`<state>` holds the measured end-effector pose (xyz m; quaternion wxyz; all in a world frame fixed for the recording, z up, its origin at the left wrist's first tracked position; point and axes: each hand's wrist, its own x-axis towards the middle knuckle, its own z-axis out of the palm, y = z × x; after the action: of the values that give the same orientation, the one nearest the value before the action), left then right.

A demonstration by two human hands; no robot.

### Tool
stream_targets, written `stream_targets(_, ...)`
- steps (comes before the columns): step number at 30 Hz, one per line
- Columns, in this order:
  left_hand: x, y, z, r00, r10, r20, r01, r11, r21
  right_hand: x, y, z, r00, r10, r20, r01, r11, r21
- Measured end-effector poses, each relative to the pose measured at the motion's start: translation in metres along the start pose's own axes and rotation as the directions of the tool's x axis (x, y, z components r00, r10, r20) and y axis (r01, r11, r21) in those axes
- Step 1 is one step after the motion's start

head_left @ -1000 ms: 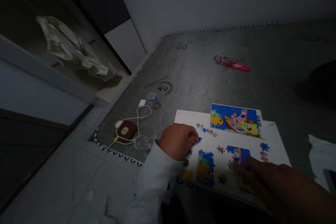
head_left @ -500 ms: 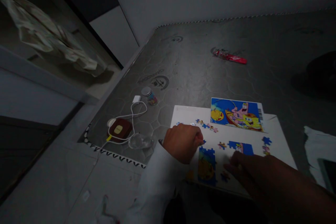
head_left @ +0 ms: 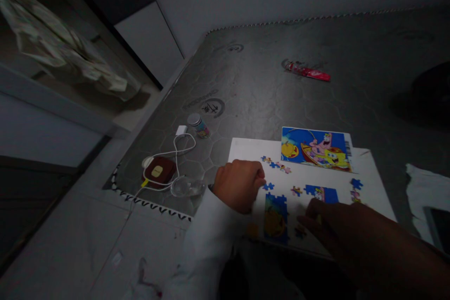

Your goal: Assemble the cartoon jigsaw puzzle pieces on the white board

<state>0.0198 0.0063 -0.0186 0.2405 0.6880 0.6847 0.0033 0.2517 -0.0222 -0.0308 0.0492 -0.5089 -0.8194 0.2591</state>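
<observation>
1. At far left, a brown case (head_left: 160,171) sits on the grey mat (head_left: 253,89), a white cable (head_left: 177,155) looped about it.
2. A small jar (head_left: 198,126) stands to its right.
3. The left hand (head_left: 236,184) is over the white board (head_left: 242,150), fingers curled toward the thumb, just beside a blue puzzle piece (head_left: 269,186); I can't tell whether its grip holds anything.
4. A joined puzzle section (head_left: 275,215) lies between the hands, on the board.
5. Above it and rightward is a picture card (head_left: 314,149).
6. The right hand (head_left: 339,225) partly covers a second section (head_left: 326,194); its grip is too dim to tell.
7. Loose pieces (head_left: 356,183) lie farther right.
</observation>
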Motion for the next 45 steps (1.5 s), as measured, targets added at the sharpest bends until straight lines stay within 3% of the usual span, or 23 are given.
stream_targets(4, -0.004, -0.012, -0.009, 0.993, -0.046, -0.109, 0.05, 0.998, 0.033, -0.004, 0.017, 0.007, 0.999, 0.036, 0.021, -0.035, 0.997, -0.062)
stream_targets(10, -0.001, -0.019, -0.011, 0.987, -0.032, -0.156, 0.037, 0.999, 0.027, -0.009, 0.032, 0.016, 0.999, 0.012, 0.039, -0.008, 0.994, -0.106)
stream_targets(14, 0.001, -0.017, -0.007, 0.99, -0.016, -0.143, 0.018, 1.0, 0.01, -0.01, 0.03, 0.018, 1.0, 0.028, 0.014, -0.026, 0.994, -0.106)
stream_targets(19, 0.003, -0.009, 0.0, 0.995, 0.0, -0.105, 0.001, 1.0, 0.014, -0.005, 0.023, 0.013, 0.989, 0.107, 0.1, -0.112, 0.993, 0.042)
stream_targets(29, 0.007, -0.008, 0.013, 0.995, 0.01, -0.101, -0.01, 1.0, -0.002, -0.007, 0.013, 0.015, 0.976, 0.21, 0.065, -0.215, 0.973, 0.087)
stream_targets(39, 0.009, -0.01, 0.009, 0.993, 0.024, -0.114, -0.029, 0.999, -0.036, -0.009, 0.023, 0.013, 0.993, 0.054, 0.106, -0.059, 0.997, 0.047)
stream_targets(45, 0.009, -0.011, 0.01, 0.996, -0.002, -0.086, -0.002, 0.999, -0.047, -0.007, 0.045, -0.012, 0.994, 0.07, 0.079, -0.07, 0.998, -0.006)
